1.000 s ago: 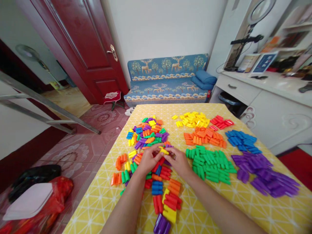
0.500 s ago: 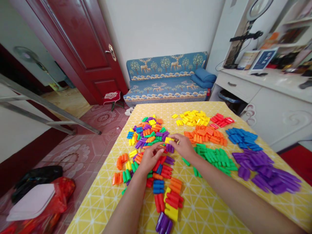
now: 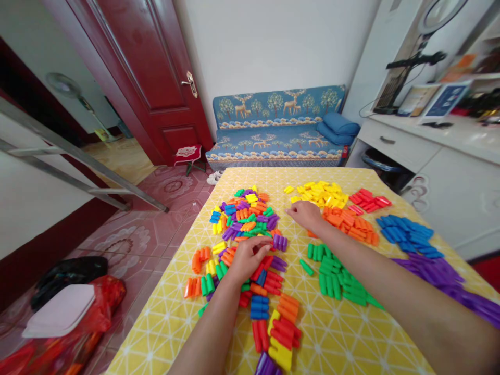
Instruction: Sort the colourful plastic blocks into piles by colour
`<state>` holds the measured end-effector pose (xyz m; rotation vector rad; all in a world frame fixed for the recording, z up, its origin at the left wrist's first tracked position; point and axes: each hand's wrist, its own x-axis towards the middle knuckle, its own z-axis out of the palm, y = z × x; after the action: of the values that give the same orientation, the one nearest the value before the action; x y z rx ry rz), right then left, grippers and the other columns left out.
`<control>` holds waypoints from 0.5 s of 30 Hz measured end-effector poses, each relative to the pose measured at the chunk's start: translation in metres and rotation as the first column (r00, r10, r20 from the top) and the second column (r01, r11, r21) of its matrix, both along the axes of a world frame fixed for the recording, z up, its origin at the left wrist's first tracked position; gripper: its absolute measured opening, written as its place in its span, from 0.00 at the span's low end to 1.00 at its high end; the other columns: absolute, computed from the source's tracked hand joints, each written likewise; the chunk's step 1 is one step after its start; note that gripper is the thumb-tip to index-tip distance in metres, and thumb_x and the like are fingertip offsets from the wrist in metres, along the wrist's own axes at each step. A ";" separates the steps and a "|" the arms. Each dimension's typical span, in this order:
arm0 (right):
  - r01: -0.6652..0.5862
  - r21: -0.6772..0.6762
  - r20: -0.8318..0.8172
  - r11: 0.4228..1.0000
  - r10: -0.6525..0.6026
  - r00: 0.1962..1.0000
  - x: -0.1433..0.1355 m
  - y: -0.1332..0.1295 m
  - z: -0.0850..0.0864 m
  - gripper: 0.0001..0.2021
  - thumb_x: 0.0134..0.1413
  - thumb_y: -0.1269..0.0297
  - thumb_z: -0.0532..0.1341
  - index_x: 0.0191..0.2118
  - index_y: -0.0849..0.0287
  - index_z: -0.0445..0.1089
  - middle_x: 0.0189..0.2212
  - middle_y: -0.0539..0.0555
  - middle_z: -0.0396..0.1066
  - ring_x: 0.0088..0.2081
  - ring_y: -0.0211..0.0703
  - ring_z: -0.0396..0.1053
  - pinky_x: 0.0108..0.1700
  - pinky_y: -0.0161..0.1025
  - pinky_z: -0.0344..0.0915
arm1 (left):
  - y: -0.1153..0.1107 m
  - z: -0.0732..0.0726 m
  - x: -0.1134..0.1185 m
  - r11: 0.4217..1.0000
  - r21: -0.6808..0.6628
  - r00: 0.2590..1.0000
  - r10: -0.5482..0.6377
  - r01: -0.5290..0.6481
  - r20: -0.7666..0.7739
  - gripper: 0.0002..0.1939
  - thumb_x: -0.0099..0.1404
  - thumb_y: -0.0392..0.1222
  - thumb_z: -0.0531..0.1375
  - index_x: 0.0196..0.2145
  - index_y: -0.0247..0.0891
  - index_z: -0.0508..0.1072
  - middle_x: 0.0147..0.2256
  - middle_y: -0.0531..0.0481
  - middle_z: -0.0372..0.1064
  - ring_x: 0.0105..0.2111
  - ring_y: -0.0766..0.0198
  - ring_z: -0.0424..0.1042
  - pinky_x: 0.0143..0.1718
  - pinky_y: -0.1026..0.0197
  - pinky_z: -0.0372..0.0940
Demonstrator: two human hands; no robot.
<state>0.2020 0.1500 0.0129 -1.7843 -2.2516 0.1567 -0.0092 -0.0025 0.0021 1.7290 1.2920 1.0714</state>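
My left hand (image 3: 249,256) rests over a mixed heap of coloured plastic blocks (image 3: 242,213), thumb and fingers slightly apart, with nothing visible held between them. A purple block (image 3: 280,242) lies just beyond its fingertips. My right hand (image 3: 307,213) is at the near left edge of the pile of yellow blocks (image 3: 323,194), its fingers curled together. Whatever is in them is hidden from view. Close under that wrist lies the pile of orange blocks (image 3: 351,224), and nearer to me the pile of green blocks (image 3: 336,273).
Red blocks (image 3: 369,200), blue blocks (image 3: 406,235) and purple blocks (image 3: 433,276) form separate piles at the right. Loose red and yellow blocks (image 3: 282,354) lie at the near edge. A blue sofa (image 3: 273,138) stands behind the table, a white cabinet (image 3: 464,182) on the right.
My right hand has moved from the mixed heap, where it held a yellow block, right and away to the yellow pile. My left hand stays over the heap. The view has shifted slightly.
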 end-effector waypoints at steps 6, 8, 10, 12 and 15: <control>-0.025 -0.002 0.034 1.000 0.026 0.999 -0.003 -0.006 -0.003 0.21 0.58 0.54 0.58 0.51 0.62 0.70 0.50 0.63 0.70 0.51 0.51 0.67 0.47 0.40 0.62 | -0.001 0.002 0.000 1.000 -0.010 1.000 0.019 -0.019 -0.010 0.13 0.65 0.42 0.58 0.43 0.37 0.77 0.39 0.47 0.78 0.36 0.60 0.75 0.38 0.62 0.68; -0.078 0.003 -0.013 0.997 0.078 0.997 -0.008 -0.017 0.001 0.20 0.59 0.56 0.58 0.53 0.62 0.69 0.52 0.62 0.69 0.52 0.49 0.66 0.51 0.39 0.61 | -0.001 0.002 0.000 1.000 -0.010 1.000 0.016 -0.016 -0.013 0.13 0.65 0.42 0.58 0.43 0.37 0.77 0.39 0.47 0.78 0.36 0.60 0.75 0.38 0.62 0.68; -0.171 -0.016 -0.080 0.985 0.169 0.982 -0.016 -0.038 0.003 0.17 0.59 0.58 0.58 0.51 0.60 0.71 0.49 0.58 0.71 0.50 0.46 0.67 0.51 0.38 0.61 | -0.001 0.001 0.000 1.000 -0.005 1.000 0.015 -0.015 -0.012 0.13 0.65 0.42 0.58 0.43 0.37 0.77 0.39 0.47 0.78 0.36 0.61 0.75 0.39 0.62 0.68; -0.248 -0.028 -0.126 0.968 0.242 0.962 -0.025 -0.065 0.001 0.14 0.58 0.58 0.59 0.47 0.57 0.73 0.45 0.56 0.73 0.48 0.45 0.68 0.50 0.38 0.62 | 0.000 0.001 0.000 1.000 0.004 1.000 0.000 0.000 -0.004 0.13 0.65 0.41 0.58 0.44 0.37 0.77 0.39 0.47 0.78 0.37 0.61 0.75 0.41 0.62 0.68; -0.283 0.008 -0.131 0.959 0.282 0.951 -0.035 -0.104 -0.007 0.13 0.56 0.61 0.61 0.46 0.56 0.73 0.46 0.57 0.71 0.49 0.48 0.67 0.51 0.41 0.63 | 0.001 -0.001 0.000 1.000 0.018 1.000 -0.014 0.014 0.019 0.13 0.65 0.41 0.58 0.44 0.37 0.77 0.40 0.47 0.77 0.39 0.60 0.75 0.42 0.62 0.69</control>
<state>0.1668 0.0457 0.0057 -1.4015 -2.4012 0.3309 -0.0094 -0.0017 0.0008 1.7348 1.2601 1.0920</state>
